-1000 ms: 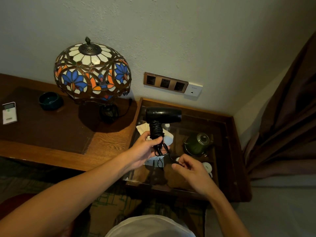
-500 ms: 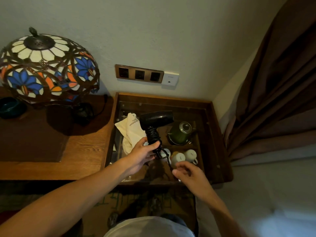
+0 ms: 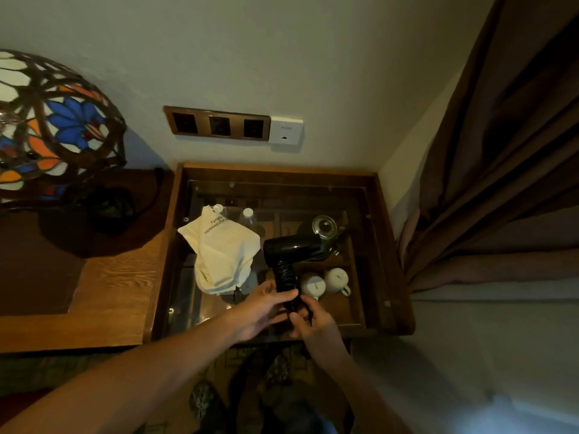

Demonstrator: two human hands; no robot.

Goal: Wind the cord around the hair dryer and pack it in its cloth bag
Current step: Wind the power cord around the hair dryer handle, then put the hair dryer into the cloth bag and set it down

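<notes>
A black hair dryer (image 3: 293, 249) is held upright over the glass-topped side table (image 3: 380, 245), barrel pointing right. Its black cord (image 3: 285, 275) is coiled around the handle. My left hand (image 3: 263, 306) grips the bottom of the wrapped handle. My right hand (image 3: 308, 322) touches the left one just below and pinches the loose cord end at the handle's base. A cream cloth bag (image 3: 224, 252) with printed text lies crumpled on the glass, left of the dryer.
Under the glass sit a green kettle (image 3: 324, 226), two white cups (image 3: 326, 281) and bottle caps. A stained-glass lamp (image 3: 53, 130) stands on the wooden desk (image 3: 116, 286) to the left. Wall sockets (image 3: 219, 124) are behind, a brown curtain (image 3: 501, 183) at right.
The view has swung right and down. My right hand has come up against the left hand at the handle's base, taking up the hanging cord end. The dryer sits further right of the bag.
</notes>
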